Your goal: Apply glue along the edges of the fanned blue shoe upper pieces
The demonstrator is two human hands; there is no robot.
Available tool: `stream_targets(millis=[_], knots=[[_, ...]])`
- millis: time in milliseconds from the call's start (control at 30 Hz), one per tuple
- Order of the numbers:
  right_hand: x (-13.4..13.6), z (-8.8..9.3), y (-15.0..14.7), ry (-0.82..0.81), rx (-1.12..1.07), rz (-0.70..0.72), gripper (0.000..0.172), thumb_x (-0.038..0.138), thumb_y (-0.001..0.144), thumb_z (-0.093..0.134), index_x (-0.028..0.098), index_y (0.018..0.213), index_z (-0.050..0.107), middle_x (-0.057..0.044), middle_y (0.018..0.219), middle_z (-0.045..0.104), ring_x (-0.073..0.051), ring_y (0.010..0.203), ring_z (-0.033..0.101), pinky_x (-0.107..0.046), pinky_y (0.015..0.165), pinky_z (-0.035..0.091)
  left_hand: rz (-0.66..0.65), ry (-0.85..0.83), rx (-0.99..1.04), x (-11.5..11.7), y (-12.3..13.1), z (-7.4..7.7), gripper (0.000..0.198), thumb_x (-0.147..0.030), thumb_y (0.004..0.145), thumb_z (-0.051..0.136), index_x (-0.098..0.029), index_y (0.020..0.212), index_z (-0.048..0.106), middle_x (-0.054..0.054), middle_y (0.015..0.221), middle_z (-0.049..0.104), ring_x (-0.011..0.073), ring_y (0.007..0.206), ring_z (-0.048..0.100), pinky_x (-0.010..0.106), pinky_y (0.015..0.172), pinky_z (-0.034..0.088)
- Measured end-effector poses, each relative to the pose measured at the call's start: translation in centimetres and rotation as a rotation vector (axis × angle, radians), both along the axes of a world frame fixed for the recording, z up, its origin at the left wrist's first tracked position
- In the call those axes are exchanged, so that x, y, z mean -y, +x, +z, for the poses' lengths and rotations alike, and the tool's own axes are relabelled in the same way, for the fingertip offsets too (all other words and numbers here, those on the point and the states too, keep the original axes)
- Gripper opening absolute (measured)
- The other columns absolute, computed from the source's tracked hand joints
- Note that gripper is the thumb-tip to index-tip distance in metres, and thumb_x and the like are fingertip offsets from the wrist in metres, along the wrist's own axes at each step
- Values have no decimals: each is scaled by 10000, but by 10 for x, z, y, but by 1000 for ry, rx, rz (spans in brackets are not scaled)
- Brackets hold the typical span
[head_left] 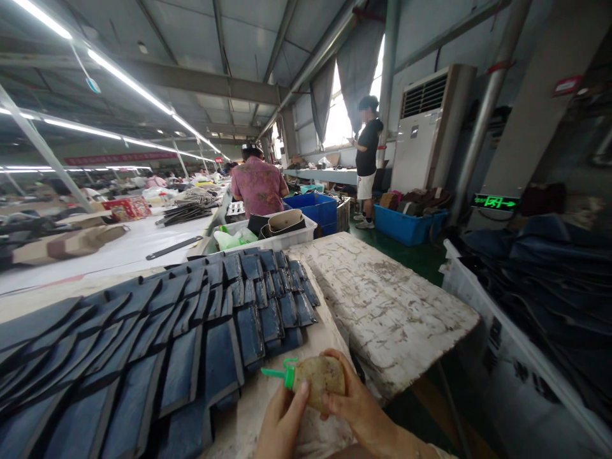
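Observation:
Both hands are around a squat, yellowish, stained squeeze bottle [319, 377] with a green cap and a thin green nozzle, tipped on its side and pointing left. My left hand [282, 417] is closed at the cap end, its thumb against the bottle. My right hand [356, 398] wraps the bottle's base, fingers over the top and thumb in front. Left of the hands, overlapping rows of dark blue pieces [179, 366] with dark edges cover the table [255, 417]. Shiny wet-looking streaks show along the edges of the pieces nearest the nozzle.
A stained white board [387, 306] extends to the right. Beyond the rows stands a white bin [306, 231] with dark strips; a white crate [535, 382] of dark material is at right. One person [258, 185] sits ahead; another [367, 153] stands near the windows.

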State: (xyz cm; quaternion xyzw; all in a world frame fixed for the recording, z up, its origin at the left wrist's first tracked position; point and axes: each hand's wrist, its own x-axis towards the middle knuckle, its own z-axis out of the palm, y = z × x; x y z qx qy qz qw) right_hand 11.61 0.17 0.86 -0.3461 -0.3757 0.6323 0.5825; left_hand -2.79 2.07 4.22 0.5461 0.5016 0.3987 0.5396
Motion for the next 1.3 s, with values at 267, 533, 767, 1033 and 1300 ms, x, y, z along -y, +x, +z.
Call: stream_targets(millis=[267, 533, 767, 1033, 1300], knots=[[2, -1, 1, -7, 19, 1, 756, 575, 684, 707, 272, 1266, 331, -73, 1119, 585, -195, 890, 605, -278, 624, 490, -7, -18, 36, 0, 2, -1, 692, -693, 648, 611, -129, 1045, 666, 109, 1113, 664, 294, 1130, 559, 364, 989, 434], [2, -4, 0, -25, 26, -46, 664, 563, 704, 697, 254, 1206, 393, -71, 1085, 593, -209, 873, 613, -295, 629, 499, -31, -12, 36, 1, 1, -1, 667, -658, 674, 608, -117, 1063, 652, 113, 1137, 654, 286, 1145, 549, 348, 996, 427], [3, -2, 0, -33, 11, -75, 647, 566, 691, 706, 254, 1187, 432, -67, 1064, 605, -224, 917, 605, -326, 712, 497, -16, -3, 5, 2, 2, -2, 635, -638, 695, 592, -129, 1071, 648, 111, 1148, 650, 287, 1179, 532, 368, 1028, 413], [2, 0, 0, -16, -53, -70, 641, 553, 692, 713, 251, 1191, 446, -71, 1051, 621, -239, 995, 601, -387, 896, 445, -4, 16, 13, 4, 4, -2, 598, -630, 690, 611, -140, 1028, 665, 117, 1142, 653, 303, 1131, 565, 393, 987, 458], [4, 1, 1, -23, -32, -77, 650, 565, 667, 725, 249, 1166, 452, -65, 1030, 621, -235, 953, 608, -373, 853, 460, -14, -5, 46, 5, 5, -5, 642, -634, 681, 616, -115, 1058, 647, 127, 1177, 634, 293, 1136, 563, 380, 1009, 439]])
